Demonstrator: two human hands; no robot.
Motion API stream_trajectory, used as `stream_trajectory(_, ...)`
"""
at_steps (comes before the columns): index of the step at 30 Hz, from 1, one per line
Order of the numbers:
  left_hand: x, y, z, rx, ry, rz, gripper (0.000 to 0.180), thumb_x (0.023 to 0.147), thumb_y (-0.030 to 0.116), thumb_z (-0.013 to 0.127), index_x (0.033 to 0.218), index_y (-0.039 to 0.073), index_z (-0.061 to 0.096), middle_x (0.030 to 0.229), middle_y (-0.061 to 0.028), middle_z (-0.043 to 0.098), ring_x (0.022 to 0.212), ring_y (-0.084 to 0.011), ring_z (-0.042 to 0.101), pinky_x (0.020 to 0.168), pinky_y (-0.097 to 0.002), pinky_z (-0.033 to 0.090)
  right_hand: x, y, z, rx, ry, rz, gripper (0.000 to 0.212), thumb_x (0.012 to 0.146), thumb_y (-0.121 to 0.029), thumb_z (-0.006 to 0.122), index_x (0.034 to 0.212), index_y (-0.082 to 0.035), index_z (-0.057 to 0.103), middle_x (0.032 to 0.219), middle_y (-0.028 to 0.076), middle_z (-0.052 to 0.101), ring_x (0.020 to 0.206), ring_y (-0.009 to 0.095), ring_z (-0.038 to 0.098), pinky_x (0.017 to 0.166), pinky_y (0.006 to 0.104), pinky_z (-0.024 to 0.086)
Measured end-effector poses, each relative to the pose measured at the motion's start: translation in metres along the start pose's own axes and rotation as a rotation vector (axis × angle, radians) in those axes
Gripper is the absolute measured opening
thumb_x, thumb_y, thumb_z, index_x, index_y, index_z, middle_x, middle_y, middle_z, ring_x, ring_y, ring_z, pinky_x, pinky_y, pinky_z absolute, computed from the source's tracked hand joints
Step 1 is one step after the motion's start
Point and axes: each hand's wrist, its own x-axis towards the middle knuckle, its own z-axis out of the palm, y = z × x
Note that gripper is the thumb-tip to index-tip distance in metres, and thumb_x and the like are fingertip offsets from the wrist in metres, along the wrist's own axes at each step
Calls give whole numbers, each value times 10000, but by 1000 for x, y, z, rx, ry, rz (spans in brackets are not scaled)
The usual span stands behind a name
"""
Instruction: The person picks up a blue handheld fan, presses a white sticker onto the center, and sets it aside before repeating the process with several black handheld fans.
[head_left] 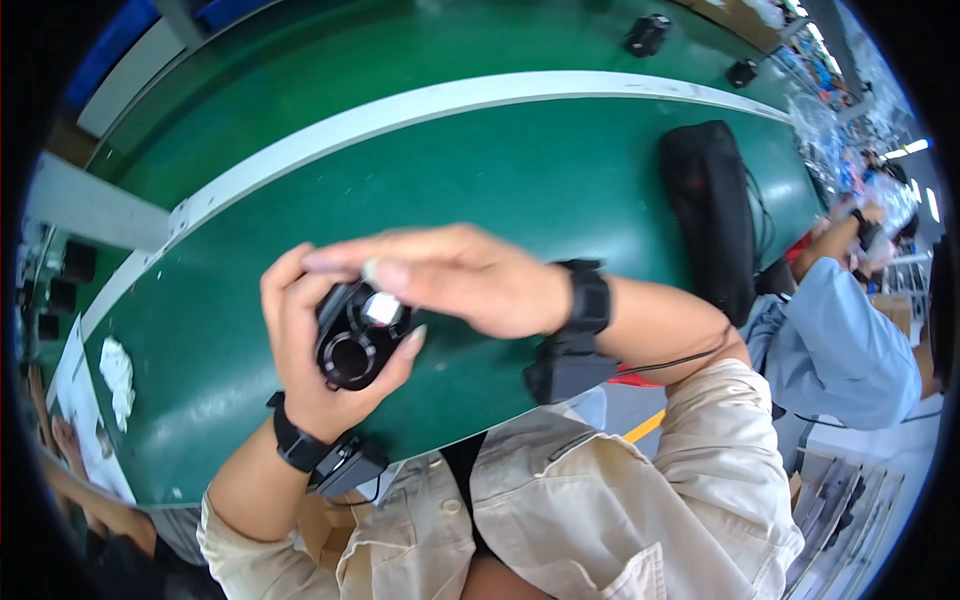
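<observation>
A compact black device (348,358) with a round, lens-like ring and a bright, shiny square patch is in my left hand (305,375). The fingers wrap its left side and the thumb lies along its right, so I hold it tilted above the green table. My right hand (480,280) reaches across from the right, slightly blurred. Its fingers are stretched out over the top of the device, close to my left fingertips, with the thumb near the shiny patch. Whether it presses on the device I cannot tell. The device's back and underside are hidden.
A long black pouch (708,215) with a cord lies at the right on the green table (560,170). A white rail (480,95) crosses behind. Two black objects stand beyond it. A crumpled white cloth (117,380) lies left. Co-workers sit at both sides.
</observation>
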Motion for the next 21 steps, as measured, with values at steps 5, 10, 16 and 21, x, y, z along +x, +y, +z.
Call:
stream_trajectory(5, 3, -7, -1, -125, -30, 24, 647, 600, 125, 852, 1138, 34, 503, 1165, -154, 444, 964, -260, 556, 837, -358, 460, -1, -39, -21, -857, 114, -469, 291, 819, -139, 695, 1096, -49, 686, 1109, 117, 620, 1035, 270, 573, 911, 365, 449)
stream_trajectory(10, 4, -5, 0, -188, -43, 46, 640, 600, 115, 853, 1127, 29, 500, 1154, -138, 442, 915, -239, 578, 769, -338, 488, -1, -47, -20, -1151, -57, -719, 243, 671, -130, 772, 890, -42, 715, 934, 74, 610, 868, 255, 539, 730, 356, 456)
stream_trajectory(16, 4, -2, 0, -161, -77, 57, 639, 591, 113, 857, 1122, 30, 511, 1143, -137, 457, 909, -241, 581, 764, -340, 494, -7, -39, -13, -1165, -110, -757, 272, 589, -104, 765, 822, 8, 682, 849, 85, 596, 751, 260, 529, 595, 324, 447)
stream_trajectory(21, 6, 0, 1, -128, -102, 76, 629, 586, 115, 856, 1113, 32, 522, 1113, -134, 481, 912, -244, 575, 754, -338, 497, -8, -38, -15, -1174, -82, -801, 286, 573, -104, 754, 807, 37, 666, 808, 101, 594, 700, 262, 529, 556, 316, 442)
